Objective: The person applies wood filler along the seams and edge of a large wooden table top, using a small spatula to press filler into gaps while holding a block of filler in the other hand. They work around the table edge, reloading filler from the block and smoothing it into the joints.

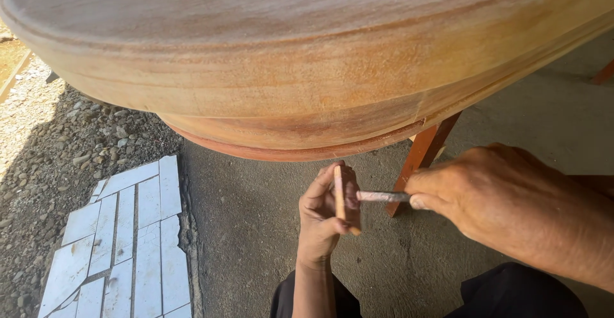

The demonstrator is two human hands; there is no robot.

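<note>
Your left hand (323, 219) sits at about 6 o'clock in the view, fingers curled closed around a thin flat wooden stick (339, 198) held upright on edge. Your right hand (499, 206) comes in from 3 o'clock, pinched tight on a slim pale tool (382, 196) that lies level, its tip touching the stick near its upper half.

Above both hands, from 9 to 3 o'clock, hangs the rounded edge of a big wooden tabletop (268, 81), with a darker lip along its lower rim just over your left fingers. A reddish table leg (422, 155) slants down at 2 o'clock, just beyond the tool.

The concrete floor (249, 228) lies open around your hands. At 8 o'clock a patch of white tiles (128, 235) borders gravel (57, 145).
</note>
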